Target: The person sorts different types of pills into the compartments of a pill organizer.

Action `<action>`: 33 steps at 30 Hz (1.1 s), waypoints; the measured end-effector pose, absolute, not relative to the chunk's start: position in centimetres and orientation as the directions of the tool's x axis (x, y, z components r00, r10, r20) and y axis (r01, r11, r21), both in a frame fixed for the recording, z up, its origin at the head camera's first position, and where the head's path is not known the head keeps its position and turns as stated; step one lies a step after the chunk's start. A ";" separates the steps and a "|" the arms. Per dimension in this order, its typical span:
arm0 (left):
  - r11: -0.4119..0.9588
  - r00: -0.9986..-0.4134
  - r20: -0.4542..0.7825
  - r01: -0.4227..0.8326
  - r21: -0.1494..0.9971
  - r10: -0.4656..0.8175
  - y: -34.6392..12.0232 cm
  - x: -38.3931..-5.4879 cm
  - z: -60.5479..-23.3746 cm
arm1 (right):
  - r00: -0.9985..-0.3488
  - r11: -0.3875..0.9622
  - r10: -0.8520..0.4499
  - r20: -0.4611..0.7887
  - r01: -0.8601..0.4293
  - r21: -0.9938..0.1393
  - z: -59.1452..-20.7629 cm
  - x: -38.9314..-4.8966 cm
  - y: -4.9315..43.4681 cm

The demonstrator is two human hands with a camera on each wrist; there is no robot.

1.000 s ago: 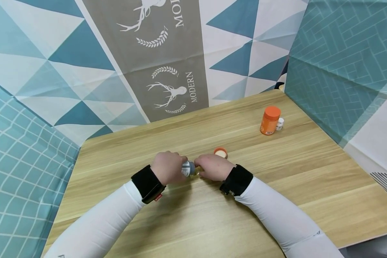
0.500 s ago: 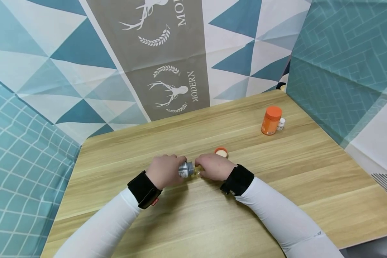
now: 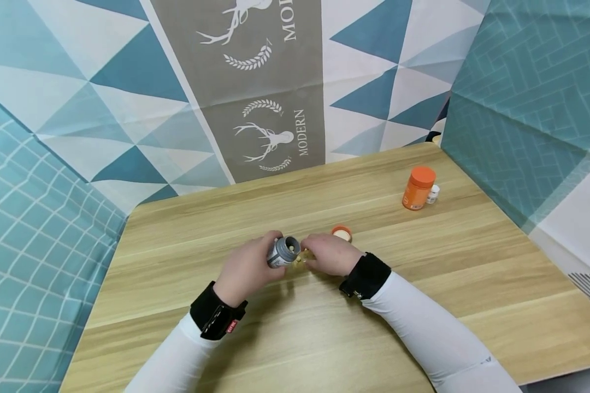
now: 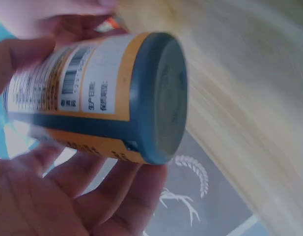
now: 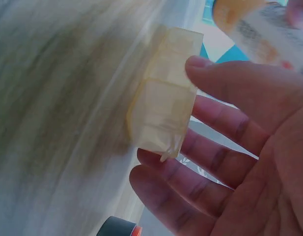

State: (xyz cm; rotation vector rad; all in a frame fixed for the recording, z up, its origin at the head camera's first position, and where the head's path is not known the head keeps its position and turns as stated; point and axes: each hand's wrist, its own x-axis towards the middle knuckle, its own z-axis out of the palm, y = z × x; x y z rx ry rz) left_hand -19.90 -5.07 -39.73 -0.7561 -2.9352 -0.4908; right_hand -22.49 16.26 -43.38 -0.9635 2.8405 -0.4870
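Pill bottle [image 3: 277, 254], grey-necked and uncapped, sits tilted in the left hand [image 3: 248, 270]; from where I stand its mouth faces up and toward the right fingers, with something pale, likely tablets, showing inside. The left fingers are clamped round its labelled body, thumb on one side and the others along the opposite side, leaving mouth and base bare. I'd judge it light, stiff plastic, the label perhaps a bit slick. Mid-body is the place to hold it: a grip at the neck would crowd the mouth, and a careless tip could spill the contents.

Just past that mouth, the right hand [image 3: 331, 254] has thumb and fingers closed on opposite sides of a translucent yellow pill box [image 5: 163, 98], low by the surface [image 3: 324, 327]. It looks like thin, rigid plastic, very light, apt to skid or crack if squeezed hard; I'd steady it by its long side walls.

Just beyond the right fingers lies the bottle cap [image 3: 341, 233]. Farther off to the right, well apart from both hands, stand an orange jar [image 3: 419, 188] and, just beside it, a small white bottle [image 3: 433, 194].
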 end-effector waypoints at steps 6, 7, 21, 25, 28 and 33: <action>0.769 -0.903 0.179 0.427 0.475 0.390 -4.6 -18.5 -39.2 | -0.830 0.753 -0.555 0.059 -0.531 -0.389 -41.8 -23.3 17.8; 0.753 -0.903 0.177 0.426 0.502 0.392 -4.5 -18.3 -39.2 | -0.837 0.755 -0.542 0.074 -0.523 -0.395 -41.4 -23.5 18.3; 0.645 -0.884 0.039 0.370 0.668 0.466 -2.1 -17.7 -41.5 | -0.906 0.835 -0.420 -0.047 -0.366 -0.411 -41.4 -24.6 22.6; 0.646 -0.879 0.028 0.371 0.667 0.476 -1.8 -17.7 -41.9 | -0.885 0.827 -0.463 -0.046 -0.412 -0.382 -42.1 -24.5 22.0; 0.642 -0.876 0.021 0.369 0.673 0.482 -1.8 -17.8 -42.3 | -0.874 0.821 -0.484 -0.039 -0.439 -0.365 -42.5 -24.4 21.6; 0.632 -0.869 0.018 0.374 0.679 0.494 -1.9 -18.2 -42.5 | -0.876 0.830 -0.481 -0.044 -0.439 -0.345 -43.4 -24.6 21.4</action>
